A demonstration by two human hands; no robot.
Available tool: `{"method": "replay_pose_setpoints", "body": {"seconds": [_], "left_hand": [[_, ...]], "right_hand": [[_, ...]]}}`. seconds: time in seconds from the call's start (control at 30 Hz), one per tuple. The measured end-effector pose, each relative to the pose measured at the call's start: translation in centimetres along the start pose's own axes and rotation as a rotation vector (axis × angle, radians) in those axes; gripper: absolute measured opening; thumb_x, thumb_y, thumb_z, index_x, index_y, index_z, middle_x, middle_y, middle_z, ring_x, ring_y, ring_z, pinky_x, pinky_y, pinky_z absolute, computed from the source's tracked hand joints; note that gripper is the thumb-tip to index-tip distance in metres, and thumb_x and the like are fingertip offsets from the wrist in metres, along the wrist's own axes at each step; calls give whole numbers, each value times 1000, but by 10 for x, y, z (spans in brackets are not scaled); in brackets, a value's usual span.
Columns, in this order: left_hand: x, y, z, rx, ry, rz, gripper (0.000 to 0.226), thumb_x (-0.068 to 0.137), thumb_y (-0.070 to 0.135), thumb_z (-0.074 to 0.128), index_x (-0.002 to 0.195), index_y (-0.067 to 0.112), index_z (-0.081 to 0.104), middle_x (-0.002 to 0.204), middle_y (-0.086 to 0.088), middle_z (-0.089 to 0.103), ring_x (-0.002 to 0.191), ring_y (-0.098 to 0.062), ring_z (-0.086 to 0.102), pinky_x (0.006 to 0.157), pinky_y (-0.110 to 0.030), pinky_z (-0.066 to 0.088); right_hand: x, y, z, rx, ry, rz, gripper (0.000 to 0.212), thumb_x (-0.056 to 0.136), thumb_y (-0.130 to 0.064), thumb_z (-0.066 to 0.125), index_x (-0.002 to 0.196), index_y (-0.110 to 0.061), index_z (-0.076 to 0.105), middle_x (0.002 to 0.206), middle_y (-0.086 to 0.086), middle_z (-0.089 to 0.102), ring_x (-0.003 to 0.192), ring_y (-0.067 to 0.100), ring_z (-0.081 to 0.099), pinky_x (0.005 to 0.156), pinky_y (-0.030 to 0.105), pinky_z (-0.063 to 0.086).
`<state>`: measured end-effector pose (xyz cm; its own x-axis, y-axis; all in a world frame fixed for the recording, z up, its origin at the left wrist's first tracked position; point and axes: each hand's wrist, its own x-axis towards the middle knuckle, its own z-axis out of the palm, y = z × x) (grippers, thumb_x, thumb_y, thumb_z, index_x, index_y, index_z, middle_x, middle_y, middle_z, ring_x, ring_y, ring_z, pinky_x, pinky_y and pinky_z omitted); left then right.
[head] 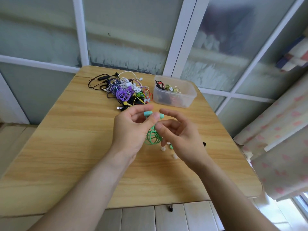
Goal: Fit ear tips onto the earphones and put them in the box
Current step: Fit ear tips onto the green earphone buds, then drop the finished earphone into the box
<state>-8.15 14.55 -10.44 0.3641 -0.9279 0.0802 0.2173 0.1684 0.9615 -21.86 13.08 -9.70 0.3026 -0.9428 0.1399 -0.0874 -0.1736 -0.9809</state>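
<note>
A pair of mint-green earphones was held above the middle of the wooden table, at the centre of the frame. The left hand was curled around them, its thumb pressed on the cord just below the 2 earbuds, which stuck up side by side between the hands. The coiled green cord hung down in loops between both palms. The right hand was set just beside the left, its fingers bent and its thumb and forefinger pinched near the right earbud; whether an ear tip was gripped there could not be told. A few small white ear tips were seen on the table just below the cord, partly hidden by the right hand. A tangled pile of earphones in purple, white, black, yellow and red was seen in the upper middle of the frame. To its right a clear plastic box was seen, with several coiled earphones inside.
</note>
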Motion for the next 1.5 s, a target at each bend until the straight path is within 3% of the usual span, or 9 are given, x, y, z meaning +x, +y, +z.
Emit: {"method": "replay_pose_setpoints", "body": {"seconds": [0.3,0.37,0.47,0.7,0.87,0.97,1.23,1.4,1.5], "left_hand": [[0,7,7,181,-181,139,25,101,31,46,91,24,67,90,-2,73,80,0,67,62,-15,52],[6,6,8,315,-233,160,43,100,48,37,113,19,64,109,-1,71,104,-4,64,83,-27,54],[17,6,8,516,-295,133,66,99,54,29,152,14,25,145,0,49,137,-12,41,112,-32,33],[31,16,9,596,-306,115,76,98,53,28,154,14,-4,158,-5,26,144,-14,24,102,-14,17],[42,8,-5,831,-187,296,71,97,33,50,152,6,16,157,-9,24,145,-21,17,116,-28,12],[48,1,-12,959,-139,295,59,94,35,53,144,10,35,147,-12,34,138,-27,25,113,-37,21],[61,-7,-29,1146,-53,220,42,92,38,55,130,22,54,154,-10,20,142,-29,10,115,-43,16],[62,-5,-36,1038,-83,184,37,92,32,58,127,19,58,153,-5,27,140,-26,26,111,-38,27],[64,-5,-39,935,-56,201,31,91,24,61,120,13,61,141,-4,43,130,-22,43,103,-29,33]], "right_hand": [[21,8,14,37,145,-23,23,91,-14,68,114,-12,69,91,20,72,68,29,67,57,34,58],[30,9,14,-26,135,-56,22,92,-16,67,114,-15,68,92,24,70,70,30,68,60,36,58],[44,5,8,-272,106,-191,17,92,-10,64,106,-18,70,91,22,69,73,22,69,60,20,53],[82,-16,-19,-636,99,-269,8,89,-20,67,86,-27,70,77,-13,66,68,19,66,63,35,55],[145,-35,-65,-656,422,-138,5,90,-16,65,89,-19,68,81,11,73,56,20,70,46,20,47],[182,-39,-92,-757,502,-64,6,89,-19,64,91,-18,69,91,9,73,66,27,72,61,35,60],[207,-23,-90,-1000,247,299,44,84,-23,71,125,-11,61,117,13,66,88,28,71,67,27,56],[196,-25,-61,-1018,378,-103,46,81,-35,65,120,-13,61,107,5,68,98,21,64,88,34,52],[186,-31,-31,-1015,74,-214,14,82,-27,64,92,-20,71,84,-5,71,80,12,66,79,35,57]]}}
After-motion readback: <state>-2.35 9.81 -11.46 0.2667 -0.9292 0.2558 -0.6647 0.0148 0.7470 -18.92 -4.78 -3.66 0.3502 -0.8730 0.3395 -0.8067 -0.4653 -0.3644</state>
